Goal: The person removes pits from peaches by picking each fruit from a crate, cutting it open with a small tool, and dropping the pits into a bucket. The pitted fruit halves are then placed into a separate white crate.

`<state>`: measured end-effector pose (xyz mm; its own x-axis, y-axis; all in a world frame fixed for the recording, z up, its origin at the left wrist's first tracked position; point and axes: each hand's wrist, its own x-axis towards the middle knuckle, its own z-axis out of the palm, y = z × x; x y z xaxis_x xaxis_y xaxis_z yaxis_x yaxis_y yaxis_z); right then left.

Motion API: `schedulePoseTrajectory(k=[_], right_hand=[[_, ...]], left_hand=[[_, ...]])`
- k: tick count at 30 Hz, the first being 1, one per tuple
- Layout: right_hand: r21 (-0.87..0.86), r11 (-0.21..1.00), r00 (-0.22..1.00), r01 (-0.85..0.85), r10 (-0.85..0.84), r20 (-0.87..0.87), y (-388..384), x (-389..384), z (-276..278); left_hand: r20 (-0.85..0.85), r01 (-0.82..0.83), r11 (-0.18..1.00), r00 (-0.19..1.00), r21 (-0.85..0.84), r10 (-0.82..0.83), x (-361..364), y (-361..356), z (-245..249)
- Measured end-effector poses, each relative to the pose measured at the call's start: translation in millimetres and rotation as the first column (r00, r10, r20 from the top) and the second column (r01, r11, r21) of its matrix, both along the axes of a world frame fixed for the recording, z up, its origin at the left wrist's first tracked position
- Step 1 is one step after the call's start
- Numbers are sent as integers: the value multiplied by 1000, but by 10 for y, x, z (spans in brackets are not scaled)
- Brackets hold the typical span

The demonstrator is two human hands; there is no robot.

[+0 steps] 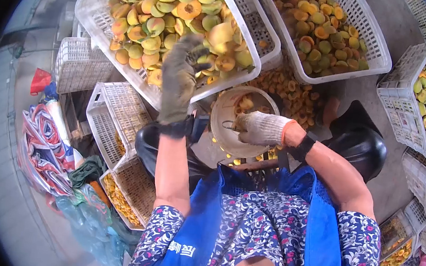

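Note:
My left hand (179,79), in a soiled dark work glove, reaches over a white plastic crate (255,59) heaped with halved peaches (154,26). Its fingers are apart and somewhat smeared by motion, with nothing seen in them. Just beyond the fingertips, a peach (221,35) is blurred. Over a whitish bucket (219,107), my right hand (262,128) wears a pale knitted glove with an orange cuff. Its fingers are closed around a thin metal loop tool (228,125), whose handle is hidden in the glove. Some peach pieces (246,104) lie inside the bucket.
Another crate of peach halves (324,32) stands at the back right, and a third crate (401,94) farther right. Peach pieces (298,95) cover the floor behind the bucket. Stacked crates (116,106) and striped sheeting (46,145) lie to my left.

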<state>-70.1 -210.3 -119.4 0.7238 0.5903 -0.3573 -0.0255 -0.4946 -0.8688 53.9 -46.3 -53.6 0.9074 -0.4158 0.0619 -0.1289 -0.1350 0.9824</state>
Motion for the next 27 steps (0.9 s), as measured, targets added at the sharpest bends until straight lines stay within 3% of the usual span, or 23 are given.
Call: schedulePoseTrajectory(k=[1, 2, 3, 4, 5, 6, 8, 9, 10, 12, 16, 18, 20, 21, 25, 27], right_hand=[[68, 993, 952, -94, 70, 298, 71, -19, -415], [65, 994, 950, -90, 66, 304, 45, 9, -421], [89, 996, 941, 9, -39, 337, 21, 40, -429], [117, 987, 923, 107, -142, 359, -1, 49, -447], [150, 985, 863, 82, -146, 484, -67, 88, -462], [134, 985, 853, 110, -162, 495, -119, 140, -468], [142, 879, 880, 455, -468, 79, -147, 203, -43], [143, 881, 881, 451, -465, 84, -144, 225, -73], [178, 852, 844, 492, -518, 143, -137, 244, -110], [213, 823, 800, 526, -564, 206, -143, 274, -142], [175, 804, 770, 569, -595, 230, -19, 249, -95], [153, 811, 760, 565, -583, 288, 13, 264, -157], [114, 865, 640, 489, -444, 628, 61, 258, -296], [2, 881, 525, 473, -284, 802, 58, 244, -359], [-104, 856, 524, 506, -210, 825, 101, 210, -335], [-5, 839, 607, 544, -389, 693, 151, 212, -403]], left_hand=[[381, -33, 938, 918, 346, -108, 224, 207, -547], [638, -199, 767, 698, 610, -325, 416, 429, -1082], [642, -196, 770, 692, 607, -330, 396, 318, -1043], [505, -241, 679, 835, 693, -219, 274, 129, -973], [356, -253, 574, 932, 779, -72, 148, -3, -957], [348, -246, 574, 935, 781, -72, 64, -51, -994], [243, -253, 789, 960, 559, 136, -48, -98, -1017], [351, -293, 762, 932, 577, 93, -94, -102, -990], [353, -296, 763, 931, 575, 95, -123, -86, -982], [244, -291, 886, 946, 361, 211, -150, -72, -990], [301, -324, 875, 928, 360, 220, -222, -90, -745], [162, -344, 890, 938, 300, 307, -210, -117, -768], [128, -339, 906, 940, 253, 316, -266, -159, -718], [95, -335, 918, 942, 210, 322, -293, -172, -702], [159, -318, 936, 942, 151, 295, -361, -240, -815], [120, -347, 933, 935, 99, 335, -410, -300, -864]])
